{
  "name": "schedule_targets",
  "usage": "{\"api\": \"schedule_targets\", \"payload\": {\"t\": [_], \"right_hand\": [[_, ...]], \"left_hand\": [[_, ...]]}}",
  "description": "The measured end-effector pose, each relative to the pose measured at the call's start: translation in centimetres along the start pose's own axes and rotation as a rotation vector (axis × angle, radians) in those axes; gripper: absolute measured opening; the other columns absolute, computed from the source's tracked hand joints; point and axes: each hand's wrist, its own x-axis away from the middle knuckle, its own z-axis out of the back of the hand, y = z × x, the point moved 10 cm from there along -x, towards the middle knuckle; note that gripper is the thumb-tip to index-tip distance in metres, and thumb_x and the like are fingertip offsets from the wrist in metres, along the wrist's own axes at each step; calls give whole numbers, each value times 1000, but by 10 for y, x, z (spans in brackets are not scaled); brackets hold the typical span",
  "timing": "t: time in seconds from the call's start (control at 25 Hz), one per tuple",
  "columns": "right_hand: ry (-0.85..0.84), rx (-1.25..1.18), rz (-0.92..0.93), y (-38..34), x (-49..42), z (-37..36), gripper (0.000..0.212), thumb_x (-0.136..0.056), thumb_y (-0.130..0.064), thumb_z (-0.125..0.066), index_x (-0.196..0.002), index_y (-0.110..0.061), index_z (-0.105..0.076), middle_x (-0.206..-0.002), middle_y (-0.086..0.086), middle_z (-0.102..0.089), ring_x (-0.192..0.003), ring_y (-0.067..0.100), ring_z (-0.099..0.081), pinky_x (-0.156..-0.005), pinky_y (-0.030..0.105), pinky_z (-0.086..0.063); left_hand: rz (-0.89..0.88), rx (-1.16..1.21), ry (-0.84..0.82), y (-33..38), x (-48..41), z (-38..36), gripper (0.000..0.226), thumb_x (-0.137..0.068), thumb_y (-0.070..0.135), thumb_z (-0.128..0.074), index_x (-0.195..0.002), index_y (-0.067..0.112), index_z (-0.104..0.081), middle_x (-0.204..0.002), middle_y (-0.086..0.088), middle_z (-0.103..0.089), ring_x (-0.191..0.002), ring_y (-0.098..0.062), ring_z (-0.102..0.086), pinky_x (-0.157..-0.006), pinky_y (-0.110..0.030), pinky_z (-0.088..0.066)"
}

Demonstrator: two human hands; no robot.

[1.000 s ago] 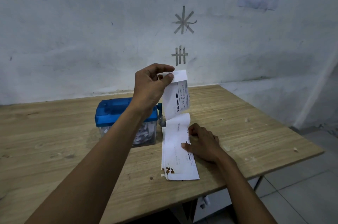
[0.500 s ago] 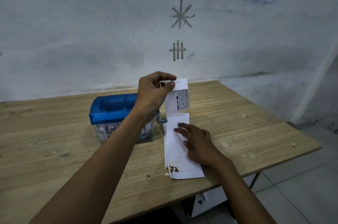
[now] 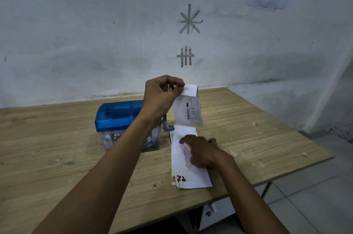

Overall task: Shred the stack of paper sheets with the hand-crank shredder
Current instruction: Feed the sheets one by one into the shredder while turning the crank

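Now my left grip (image 3: pixel 164 96) pinches one sheet (image 3: pixel 188 112) by its top edge; the sheet has lifted clear of the stack (image 3: pixel 191 176) and hangs just above it. My right grip (image 3: pixel 204 152) has slid forward and presses the stack onto the counter (image 3: pixel 57 147), clasping nothing. One sheet looks ready to feed. The blue shredder (image 3: pixel 118 115) stands just left, but my forearm (image 3: pixel 133 147) crosses its top and hides most of the crank (image 3: pixel 169 127).
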Motion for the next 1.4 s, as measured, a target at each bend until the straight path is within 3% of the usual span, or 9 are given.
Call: {"api": "schedule_targets", "payload": {"t": [0.28, 0.4, 0.48, 0.56, 0.8, 0.96, 1.12, 1.2, 1.4], "right_hand": [[58, -129, 11, 3, 1, 18, 49, -89, -14, -55, -131, -41, -53, -146, -8, -46, -137, 19, -38, -110, 42, -21], [224, -801, 102, -6, 13, 51, 33, -89, -32, -60, -122, -33, -66, -130, -7, -62, -122, 18, -53, -104, 40, -40], [211, -1302, 166, -15, 16, 70, 57, -80, -55, -56, -126, -23, -68, -119, -3, -69, -105, 15, -55, -91, 35, -37], [244, -1469, 130, -15, 12, 89, 69, -84, -68, -48, -125, -17, -69, -115, 1, -73, -99, 16, -58, -85, 36, -32], [428, -1355, 168, -42, 4, 144, 10, -96, -23, -64, -105, -20, -68, -107, 2, -70, -96, 16, -63, -76, 30, -39], [420, -1226, 210, -64, -3, 158, 24, -96, -24, -65, -119, -22, -68, -113, -1, -72, -101, 16, -63, -84, 36, -37], [406, -1131, 161, -69, -2, 143, 30, -100, -37, -58, -121, -18, -68, -115, -1, -71, -99, 7, -63, -74, 19, -43], [408, -1005, 87, -62, -5, 126, 34, -98, -44, -59, -117, -18, -67, -113, -4, -67, -109, 13, -60, -81, 24, -43], [283, -829, -72, -59, -9, 81, 60, -89, -69, -53, -117, -17, -61, -106, -6, -61, -100, 12, -56, -76, 30, -43]], "left_hand": [[33, 2, -85, 7, -3, 9, 24, -86, -5, -73, -83, 18, -74, -107, 1, -73, -93, -5, -68, -80, -14, -54], [108, -8, -97, -6, 3, 14, 21, -85, -5, -74, -86, 17, -74, -112, -1, -71, -100, -14, -68, -74, -14, -54], [143, -36, -115, -11, 5, 18, 24, -83, -4, -77, -93, 17, -72, -116, -2, -68, -100, -19, -67, -70, -15, -55], [181, -82, -146, -16, 7, 21, 36, -79, -1, -82, -103, 21, -66, -118, -2, -65, -97, -22, -66, -71, -18, -56], [359, -139, -69, -31, 7, 49, 83, -73, 0, -87, -133, 25, -36, -110, -3, -61, -99, -21, -65, -69, -24, -53], [430, -148, -56, -37, 5, 67, 96, -71, 1, -89, -146, 20, -31, -107, -4, -68, -92, -18, -68, -70, -27, -52], [349, -208, 15, -26, 0, 99, 75, -73, 6, -88, -138, 14, -51, -106, -6, -73, -92, -14, -70, -68, -21, -48], [309, -226, 60, -22, -2, 118, 66, -75, 7, -86, -134, 14, -57, -110, -11, -73, -91, -14, -71, -71, -20, -52], [279, -351, -30, -31, -4, 147, 65, -82, 5, -81, -139, 18, -53, -100, -7, -76, -83, -17, -75, -91, -37, -58]]}}
